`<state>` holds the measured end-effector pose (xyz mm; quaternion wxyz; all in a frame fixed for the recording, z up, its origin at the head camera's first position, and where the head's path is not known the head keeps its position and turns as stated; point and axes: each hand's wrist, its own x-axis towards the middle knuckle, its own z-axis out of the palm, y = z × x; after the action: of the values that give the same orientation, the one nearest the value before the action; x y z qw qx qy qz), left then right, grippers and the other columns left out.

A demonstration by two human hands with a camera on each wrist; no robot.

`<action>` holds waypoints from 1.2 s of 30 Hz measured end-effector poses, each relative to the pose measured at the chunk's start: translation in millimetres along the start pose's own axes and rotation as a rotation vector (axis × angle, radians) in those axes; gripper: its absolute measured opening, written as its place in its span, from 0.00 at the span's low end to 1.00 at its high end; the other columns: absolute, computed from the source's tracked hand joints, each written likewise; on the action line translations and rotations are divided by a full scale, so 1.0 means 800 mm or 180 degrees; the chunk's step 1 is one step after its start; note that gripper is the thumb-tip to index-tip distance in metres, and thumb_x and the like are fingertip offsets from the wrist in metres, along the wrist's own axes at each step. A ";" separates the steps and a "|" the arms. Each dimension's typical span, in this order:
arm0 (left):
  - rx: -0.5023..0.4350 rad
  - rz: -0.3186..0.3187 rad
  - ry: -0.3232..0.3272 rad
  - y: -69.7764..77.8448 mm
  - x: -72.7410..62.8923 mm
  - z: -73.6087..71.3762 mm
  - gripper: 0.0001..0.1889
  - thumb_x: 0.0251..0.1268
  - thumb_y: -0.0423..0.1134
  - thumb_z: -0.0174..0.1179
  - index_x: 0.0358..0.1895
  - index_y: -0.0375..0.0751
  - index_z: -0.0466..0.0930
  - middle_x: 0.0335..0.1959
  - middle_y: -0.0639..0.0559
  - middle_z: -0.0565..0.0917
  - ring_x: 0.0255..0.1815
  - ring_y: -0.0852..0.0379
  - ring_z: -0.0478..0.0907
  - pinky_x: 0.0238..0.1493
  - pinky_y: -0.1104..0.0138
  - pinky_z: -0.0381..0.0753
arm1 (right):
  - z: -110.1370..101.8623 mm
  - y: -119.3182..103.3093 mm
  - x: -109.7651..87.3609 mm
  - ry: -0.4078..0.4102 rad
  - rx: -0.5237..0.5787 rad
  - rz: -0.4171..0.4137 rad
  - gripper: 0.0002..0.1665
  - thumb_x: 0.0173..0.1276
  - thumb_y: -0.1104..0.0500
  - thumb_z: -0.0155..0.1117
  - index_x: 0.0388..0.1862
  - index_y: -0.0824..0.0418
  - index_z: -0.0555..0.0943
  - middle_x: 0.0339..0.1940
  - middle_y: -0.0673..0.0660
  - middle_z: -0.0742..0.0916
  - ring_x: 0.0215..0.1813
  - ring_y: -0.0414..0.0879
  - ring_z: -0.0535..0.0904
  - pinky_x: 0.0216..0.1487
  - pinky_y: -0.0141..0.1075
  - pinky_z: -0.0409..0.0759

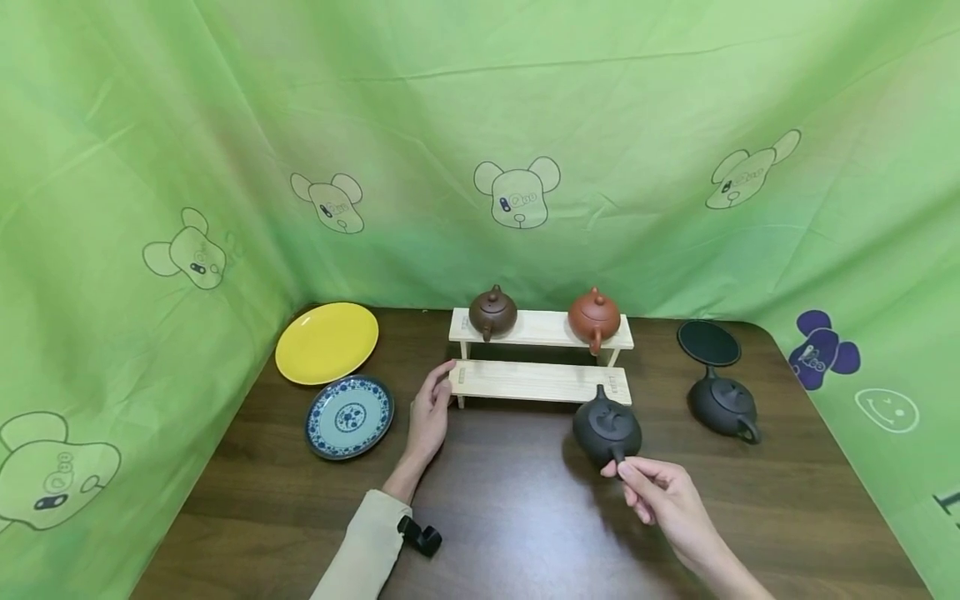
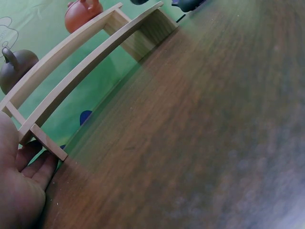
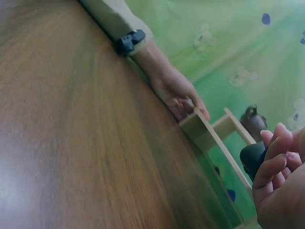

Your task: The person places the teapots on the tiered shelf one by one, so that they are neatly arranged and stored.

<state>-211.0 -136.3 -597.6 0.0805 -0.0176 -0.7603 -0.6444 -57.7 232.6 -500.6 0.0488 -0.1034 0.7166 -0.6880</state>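
Right-hand grip [image 1: 663,504] pinching the black teapot [image 1: 606,431] by its handle, and that pot looks lifted off the tabletop [image 1: 495,517], spout towards the lower shelf [image 1: 532,381]! Left-hand grip [image 1: 430,417] is holding that shelf's left end, perhaps to steady the wooden rack [image 1: 543,325]. Looks like the placing step, and the next move, I'd judge, calls for a level carry up over the shelf's front edge. On the upper tier, a brown teapot [image 1: 492,314] and a red teapot [image 1: 594,315]. Writing, then: small marks at the shelf ends, too tiny to read; no readable label on the pots. Behind, bear faces on the green cloth [image 1: 420,108] carry lettering I can't make out.
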 end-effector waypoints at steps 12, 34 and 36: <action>0.0049 0.0211 0.0042 0.022 -0.010 -0.002 0.20 0.92 0.47 0.53 0.77 0.57 0.80 0.23 0.58 0.70 0.22 0.59 0.63 0.31 0.63 0.68 | 0.039 -0.002 0.030 -0.0291 0.0176 -0.0338 0.15 0.87 0.71 0.54 0.47 0.73 0.88 0.23 0.45 0.80 0.17 0.46 0.65 0.16 0.42 0.64; 0.0111 0.0305 0.0065 0.025 -0.011 0.002 0.19 0.92 0.51 0.53 0.75 0.60 0.82 0.23 0.60 0.68 0.22 0.60 0.63 0.29 0.63 0.68 | 0.090 0.007 0.079 0.0046 0.0125 -0.0238 0.18 0.87 0.65 0.59 0.48 0.82 0.86 0.21 0.45 0.80 0.20 0.31 0.67 0.18 0.30 0.66; 0.0076 0.0375 0.0065 0.032 -0.013 0.002 0.20 0.92 0.49 0.53 0.76 0.54 0.82 0.23 0.57 0.68 0.22 0.59 0.63 0.29 0.62 0.67 | 0.095 0.010 0.085 0.0098 0.0140 -0.0277 0.18 0.87 0.65 0.59 0.48 0.83 0.86 0.21 0.46 0.79 0.20 0.31 0.67 0.18 0.30 0.66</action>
<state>-197.1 -129.6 -574.1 0.1262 -0.0548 -0.7647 -0.6296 -108.8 143.8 -507.6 0.0101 -0.1228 0.6969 -0.7065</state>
